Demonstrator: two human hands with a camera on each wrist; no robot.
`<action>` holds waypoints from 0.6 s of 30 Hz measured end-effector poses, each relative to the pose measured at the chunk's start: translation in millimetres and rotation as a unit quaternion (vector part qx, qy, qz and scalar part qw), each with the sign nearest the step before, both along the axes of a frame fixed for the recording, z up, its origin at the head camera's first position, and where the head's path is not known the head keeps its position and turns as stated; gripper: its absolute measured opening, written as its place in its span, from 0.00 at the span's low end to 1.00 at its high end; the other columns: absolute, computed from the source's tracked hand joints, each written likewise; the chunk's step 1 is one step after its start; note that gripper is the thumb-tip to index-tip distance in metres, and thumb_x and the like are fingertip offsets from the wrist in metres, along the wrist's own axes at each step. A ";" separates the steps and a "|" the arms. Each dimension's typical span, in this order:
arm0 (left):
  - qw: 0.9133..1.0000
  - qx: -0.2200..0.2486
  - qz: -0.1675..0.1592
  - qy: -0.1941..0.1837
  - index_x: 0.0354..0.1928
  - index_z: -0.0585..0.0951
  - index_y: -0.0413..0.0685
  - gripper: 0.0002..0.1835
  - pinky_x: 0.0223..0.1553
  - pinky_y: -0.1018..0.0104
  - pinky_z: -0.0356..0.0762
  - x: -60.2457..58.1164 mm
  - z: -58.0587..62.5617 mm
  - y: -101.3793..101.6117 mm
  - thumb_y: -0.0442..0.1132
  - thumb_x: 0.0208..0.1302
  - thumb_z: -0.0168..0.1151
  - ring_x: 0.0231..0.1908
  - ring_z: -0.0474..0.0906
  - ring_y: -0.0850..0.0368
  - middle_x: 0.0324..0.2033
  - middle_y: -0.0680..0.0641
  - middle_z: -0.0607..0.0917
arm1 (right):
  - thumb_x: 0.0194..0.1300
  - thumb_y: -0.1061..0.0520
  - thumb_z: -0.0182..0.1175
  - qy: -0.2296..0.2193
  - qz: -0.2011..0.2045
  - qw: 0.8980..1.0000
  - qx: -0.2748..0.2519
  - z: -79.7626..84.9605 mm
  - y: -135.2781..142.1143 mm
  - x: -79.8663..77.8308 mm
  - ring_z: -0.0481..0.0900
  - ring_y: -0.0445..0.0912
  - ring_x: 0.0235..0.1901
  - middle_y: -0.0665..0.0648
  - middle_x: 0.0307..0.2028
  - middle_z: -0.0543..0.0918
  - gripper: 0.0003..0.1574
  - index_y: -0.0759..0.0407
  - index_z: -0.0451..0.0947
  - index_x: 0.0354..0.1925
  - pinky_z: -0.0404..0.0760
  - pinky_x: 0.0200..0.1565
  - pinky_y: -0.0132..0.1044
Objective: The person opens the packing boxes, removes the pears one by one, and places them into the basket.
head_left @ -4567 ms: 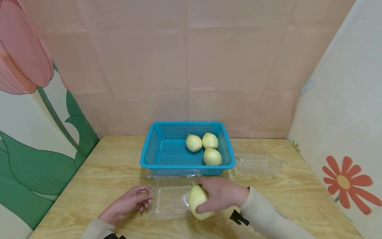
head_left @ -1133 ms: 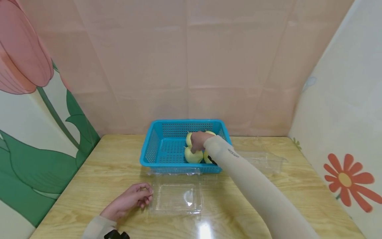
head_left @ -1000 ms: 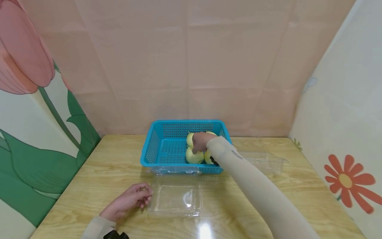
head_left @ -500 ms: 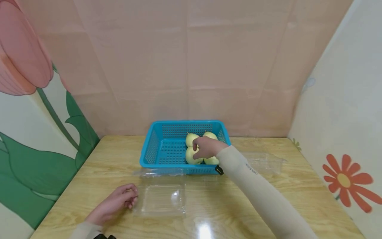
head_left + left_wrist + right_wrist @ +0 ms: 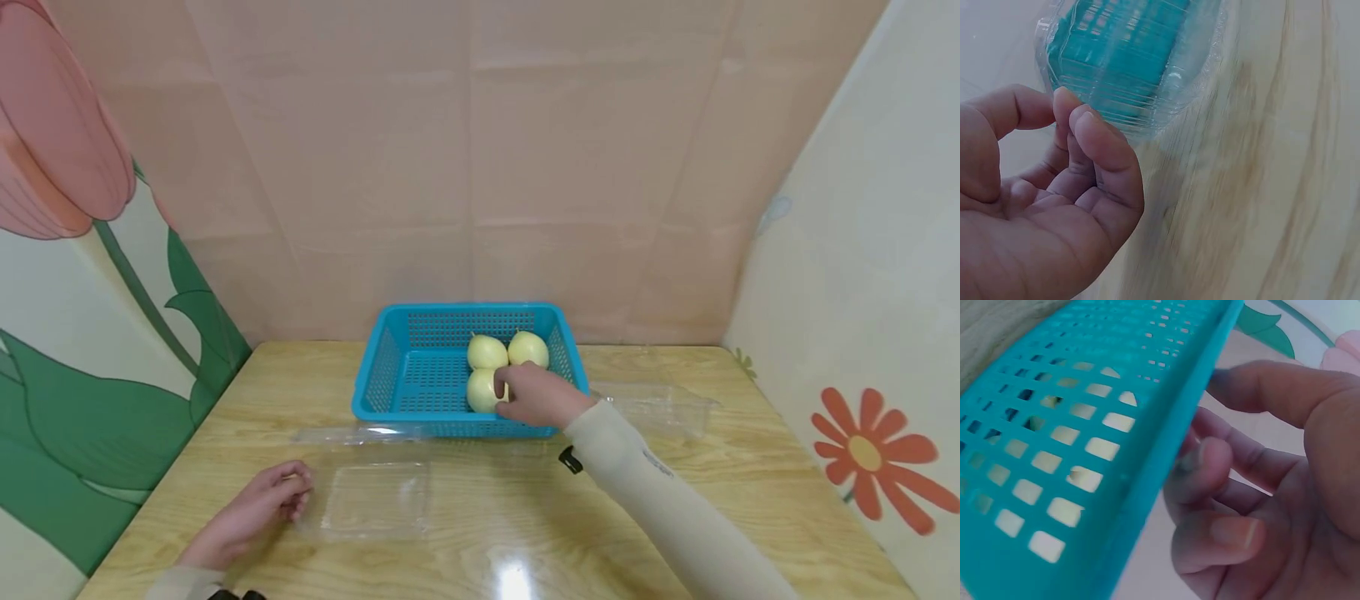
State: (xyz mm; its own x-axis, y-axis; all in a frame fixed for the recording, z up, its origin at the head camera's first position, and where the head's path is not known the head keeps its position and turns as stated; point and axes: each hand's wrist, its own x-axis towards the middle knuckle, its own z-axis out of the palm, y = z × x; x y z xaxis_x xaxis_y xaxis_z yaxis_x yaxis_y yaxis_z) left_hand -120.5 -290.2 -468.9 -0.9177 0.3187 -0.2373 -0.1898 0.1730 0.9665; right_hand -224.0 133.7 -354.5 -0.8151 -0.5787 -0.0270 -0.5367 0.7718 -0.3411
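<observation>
My left hand (image 5: pixel 258 504) pinches the left edge of a clear plastic container (image 5: pixel 375 500) between thumb and fingertips. The container lies on the table in front of the blue basket (image 5: pixel 431 417); in the left wrist view its crinkled plastic (image 5: pixel 1125 94) shows beyond the fingers. Over the basket's front right rim is my right hand (image 5: pixel 538 393), fingers loosely bent and holding nothing. In the right wrist view its fingers (image 5: pixel 1219 537) are beside the rim. Pale green pears fill the basket's right side: a back left pear (image 5: pixel 487 352), a back right pear (image 5: pixel 528 348) and a front pear (image 5: pixel 482 392). The right hand covers the front right spot.
A second clear plastic container (image 5: pixel 652 408) lies on the wooden table (image 5: pixel 600 533) to the right of the basket. Behind the basket rises a pinkish cloth backdrop (image 5: pixel 472 167). Patterned panels stand at both sides.
A pear moved from the front container into the basket with my right hand, which let it go and drew back toward the front right. My left hand slid the container left.
</observation>
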 end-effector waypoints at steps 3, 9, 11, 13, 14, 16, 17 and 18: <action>1.000 -0.005 0.005 0.001 0.41 0.71 0.38 0.11 0.32 0.65 0.76 -0.6 -0.3 -8.2 0.40 0.78 0.48 0.29 0.72 0.59 0.29 0.49 0.74 | 0.63 0.56 0.64 0.024 0.006 1.000 -0.014 -3.8 2.2 3.2 0.70 0.41 0.22 0.47 0.22 0.75 0.06 0.55 0.77 0.37 0.71 0.27 0.35; 1.000 -0.018 0.008 0.003 0.41 0.71 0.40 0.11 0.31 0.65 0.76 -1.0 0.0 -22.9 0.41 0.79 0.46 0.29 0.72 0.59 0.29 0.49 0.74 | 0.64 0.58 0.64 0.039 0.018 0.998 -0.044 -4.7 6.1 12.4 0.68 0.38 0.21 0.45 0.20 0.73 0.04 0.55 0.77 0.36 0.71 0.26 0.33; 1.000 -0.022 0.010 0.007 0.41 0.71 0.40 0.12 0.31 0.65 0.76 -0.3 0.2 -27.9 0.42 0.79 0.46 0.29 0.72 0.59 0.29 0.49 0.73 | 0.65 0.58 0.63 0.036 0.022 0.998 -0.052 -4.8 6.8 15.8 0.68 0.38 0.20 0.45 0.19 0.73 0.03 0.55 0.77 0.36 0.71 0.25 0.32; 1.000 -0.026 0.014 0.011 0.40 0.71 0.40 0.12 0.31 0.65 0.75 0.3 0.9 -33.6 0.42 0.80 0.46 0.28 0.72 0.60 0.29 0.49 0.73 | 0.65 0.58 0.63 0.036 0.024 0.997 -0.057 -5.4 7.1 19.0 0.68 0.37 0.20 0.44 0.19 0.73 0.03 0.54 0.77 0.35 0.71 0.26 0.32; 0.999 -0.027 0.013 0.015 0.40 0.71 0.40 0.12 0.30 0.65 0.76 0.7 1.2 -36.9 0.41 0.80 0.46 0.28 0.72 0.60 0.29 0.50 0.73 | 0.65 0.59 0.63 0.040 0.027 0.997 -0.061 -5.8 7.5 20.5 0.67 0.37 0.20 0.44 0.19 0.73 0.03 0.54 0.77 0.35 0.71 0.26 0.31; 0.999 -0.026 0.014 0.020 0.39 0.71 0.41 0.11 0.30 0.65 0.76 1.4 1.5 -43.4 0.41 0.80 0.45 0.27 0.72 0.60 0.28 0.50 0.73 | 0.64 0.60 0.64 0.053 0.034 0.996 -0.069 -7.0 7.9 22.9 0.67 0.36 0.20 0.44 0.18 0.72 0.04 0.53 0.77 0.33 0.71 0.26 0.31; 0.999 -0.026 0.015 0.020 0.39 0.71 0.41 0.11 0.29 0.65 0.76 2.0 1.6 -46.9 0.40 0.80 0.44 0.27 0.72 0.61 0.28 0.51 0.73 | 0.64 0.60 0.64 0.060 0.039 0.995 -0.073 -7.8 8.2 24.1 0.67 0.36 0.20 0.44 0.18 0.72 0.05 0.53 0.77 0.32 0.71 0.26 0.31; 0.999 -0.024 0.015 0.018 0.39 0.71 0.42 0.11 0.28 0.65 0.76 2.5 1.8 -50.4 0.40 0.80 0.44 0.26 0.71 0.61 0.28 0.51 0.73 | 0.63 0.61 0.64 0.066 0.043 0.994 -0.076 -8.6 8.6 25.4 0.67 0.36 0.20 0.43 0.18 0.72 0.06 0.53 0.77 0.31 0.71 0.26 0.31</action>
State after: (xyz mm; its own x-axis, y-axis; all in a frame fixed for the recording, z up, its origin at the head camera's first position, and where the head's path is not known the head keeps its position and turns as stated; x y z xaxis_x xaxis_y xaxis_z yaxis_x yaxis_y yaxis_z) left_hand -118.1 -340.6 -467.1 -0.9352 0.2795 -0.2177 -0.1603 0.2140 0.9636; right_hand -198.6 142.2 -363.1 -0.7533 -0.6355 0.1693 -0.6458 0.6662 -0.3730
